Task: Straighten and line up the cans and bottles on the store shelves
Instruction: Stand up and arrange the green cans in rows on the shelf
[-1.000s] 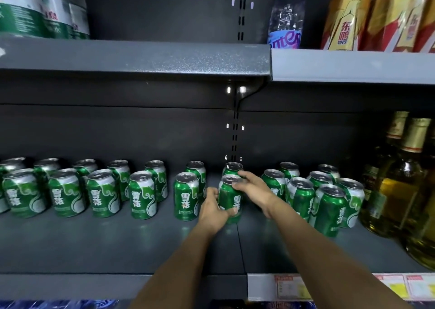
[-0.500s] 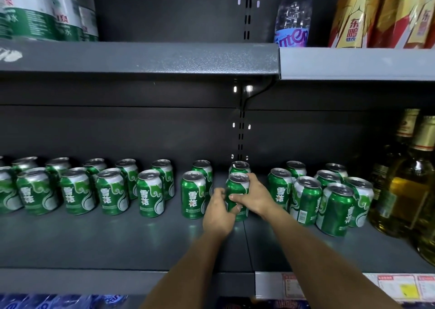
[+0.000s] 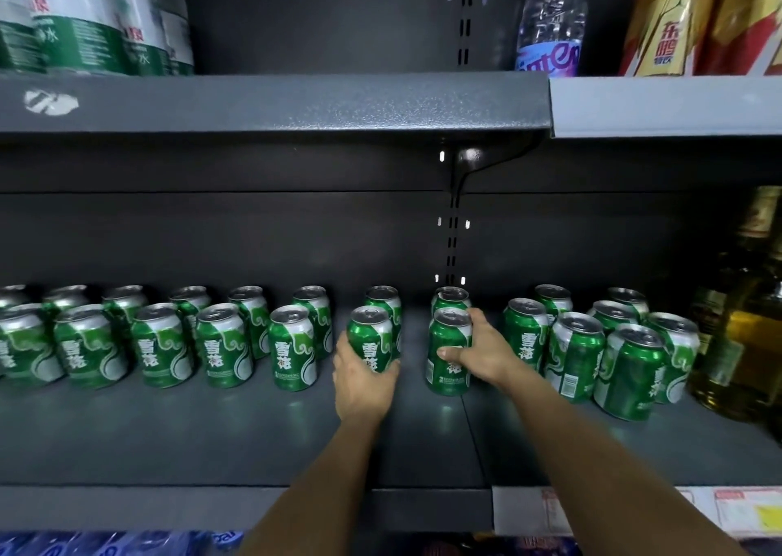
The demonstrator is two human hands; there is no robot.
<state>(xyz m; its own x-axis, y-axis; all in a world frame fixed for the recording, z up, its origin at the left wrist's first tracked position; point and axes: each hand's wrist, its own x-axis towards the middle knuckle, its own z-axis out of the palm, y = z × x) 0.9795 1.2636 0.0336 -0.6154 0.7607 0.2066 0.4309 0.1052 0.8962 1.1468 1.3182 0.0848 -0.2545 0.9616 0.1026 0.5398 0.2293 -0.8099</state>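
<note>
Green beer cans stand in two rows along the dark middle shelf (image 3: 211, 441). My left hand (image 3: 363, 386) grips a front-row can (image 3: 369, 335) from below and the left. My right hand (image 3: 480, 350) grips the neighbouring front-row can (image 3: 448, 344) from its right side, thumb across its front. Both held cans stand upright on the shelf, each with a back-row can (image 3: 452, 296) close behind. More green cans run left (image 3: 294, 346) and right (image 3: 573, 354); the right group sits less evenly.
Glass bottles of yellow liquid (image 3: 744, 335) stand at the shelf's far right. The upper shelf (image 3: 275, 102) overhangs, carrying water bottles (image 3: 84, 22), a clear bottle (image 3: 550, 22) and gold-red bottles (image 3: 664, 22). Price tags (image 3: 740, 509) line the front edge at right.
My left hand has left the can it shared with my right hand and moved left onto the neighbouring front can. My right hand keeps hold of the same can.
</note>
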